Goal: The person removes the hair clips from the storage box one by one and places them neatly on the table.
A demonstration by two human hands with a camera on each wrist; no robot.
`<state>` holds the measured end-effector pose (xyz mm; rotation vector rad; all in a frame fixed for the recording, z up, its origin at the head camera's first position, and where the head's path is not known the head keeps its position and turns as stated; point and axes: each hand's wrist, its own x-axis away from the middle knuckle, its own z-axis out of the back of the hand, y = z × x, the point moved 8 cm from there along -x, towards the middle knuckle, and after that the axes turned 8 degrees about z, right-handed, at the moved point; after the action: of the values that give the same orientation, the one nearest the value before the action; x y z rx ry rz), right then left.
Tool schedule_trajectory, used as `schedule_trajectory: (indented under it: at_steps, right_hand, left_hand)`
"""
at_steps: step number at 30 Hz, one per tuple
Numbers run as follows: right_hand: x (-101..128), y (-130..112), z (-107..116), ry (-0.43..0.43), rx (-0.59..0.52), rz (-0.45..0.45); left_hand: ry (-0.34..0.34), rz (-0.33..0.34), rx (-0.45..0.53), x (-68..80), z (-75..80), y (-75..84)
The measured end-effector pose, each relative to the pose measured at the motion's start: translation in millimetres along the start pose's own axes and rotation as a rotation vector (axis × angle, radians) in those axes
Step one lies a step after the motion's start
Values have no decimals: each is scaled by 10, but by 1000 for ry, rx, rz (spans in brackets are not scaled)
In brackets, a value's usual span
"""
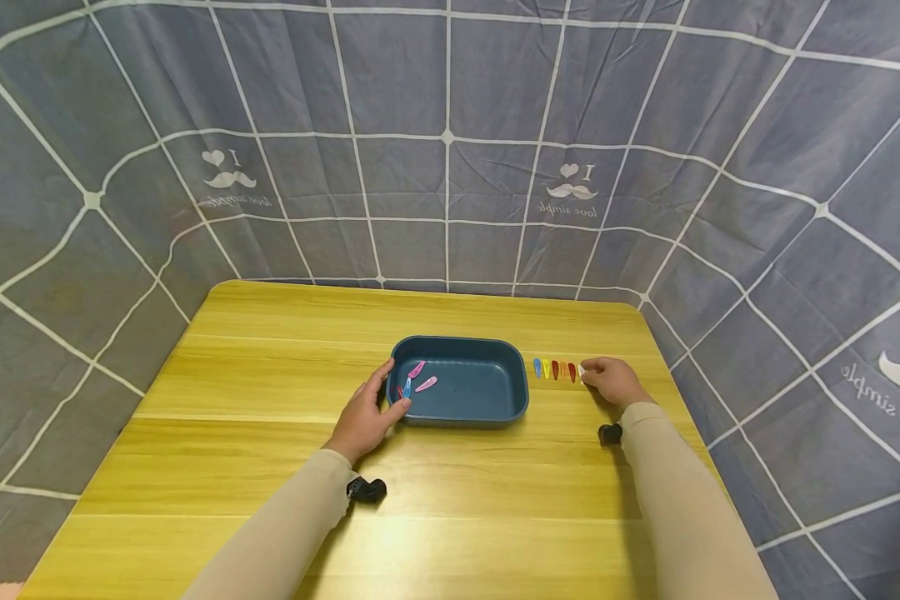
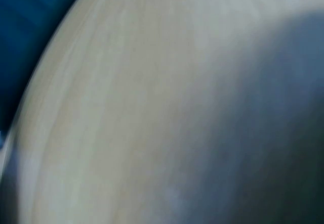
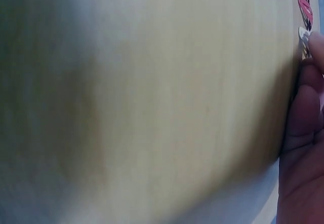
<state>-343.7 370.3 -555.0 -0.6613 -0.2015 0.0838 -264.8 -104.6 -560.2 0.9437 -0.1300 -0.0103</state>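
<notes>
Pinching the white clip (image 1: 582, 369), right of frame centre, between nearly closed fingers, my right hand (image 1: 615, 381) should stay light; my left hand (image 1: 362, 421), fingers spread, best steadies the central tray (image 1: 483, 390).

Looks like a smooth plastic tub (image 1: 480, 392) by the left hand (image 1: 367, 417), shiny wood table (image 1: 465, 508) underneath, wrinkly cloth (image 1: 397, 175) beyond.

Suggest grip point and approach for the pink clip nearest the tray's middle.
Probably pinch the pink clip across its long edges, mid-length, from above: it is slim and lies flat in the tray, and the raised walls would likely hinder a low sideways approach.
</notes>
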Motion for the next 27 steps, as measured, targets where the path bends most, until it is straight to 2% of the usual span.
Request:
schedule_trajectory:
  at_steps: [27]
  right_hand:
    - [-1, 42, -27, 18, -27, -33]
  left_hand:
    - [5, 4, -6, 29, 15, 15]
